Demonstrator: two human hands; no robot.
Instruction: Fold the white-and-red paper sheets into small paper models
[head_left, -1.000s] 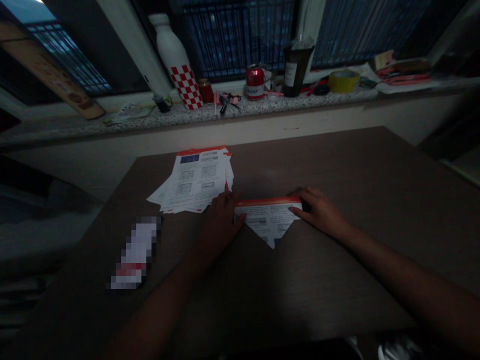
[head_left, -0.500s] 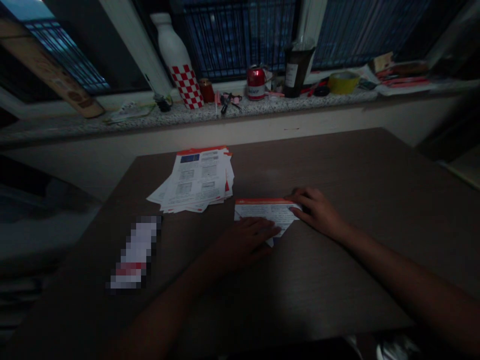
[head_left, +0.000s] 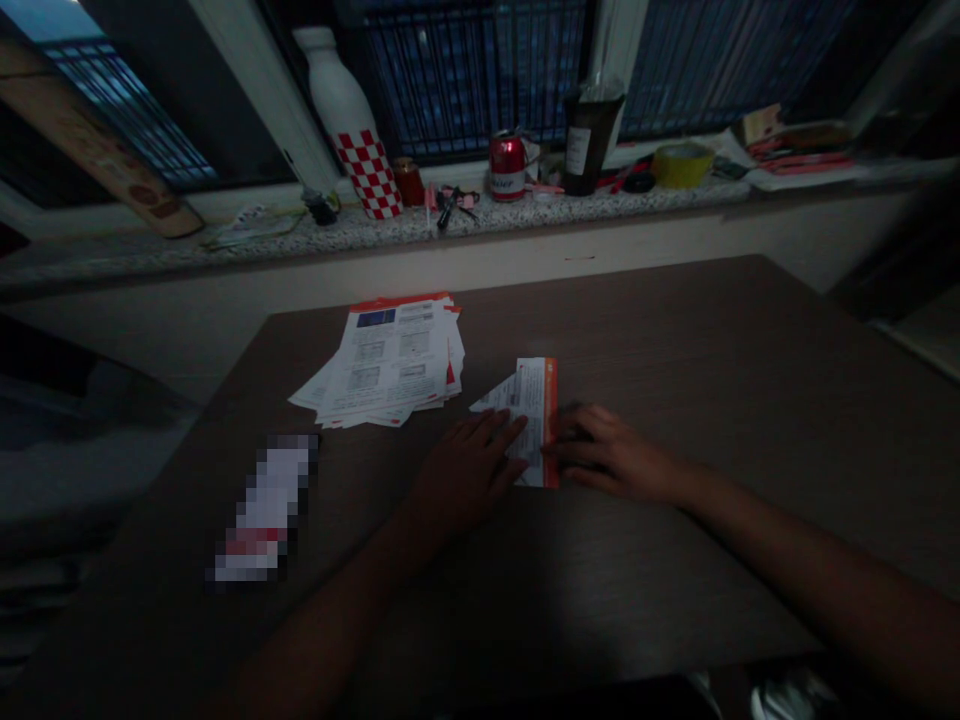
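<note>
Under the left hand (head_left: 471,462), grip spread flat, lies folded, printed, orange-edged white paper (head_left: 533,400); right hand's (head_left: 616,457) grip unclear.

Paper (head_left: 534,400) lies on table (head_left: 675,340), left hand (head_left: 476,455) on its left part, right hand (head_left: 611,455) at its right edge. Stack (head_left: 390,365) sits behind and left of paper; phone (head_left: 262,510) lies before stack, further left. Behind table, sill (head_left: 525,213) bears, left to right, bottle (head_left: 349,120), jar (head_left: 409,182), can (head_left: 508,165), cup (head_left: 586,140), tape (head_left: 682,165).

the folded paper (head_left: 532,385) has swung a quarter turn, its orange strip (head_left: 552,400) going from top to right. the right hand (head_left: 611,455) has dropped lower, alongside that strip.
</note>
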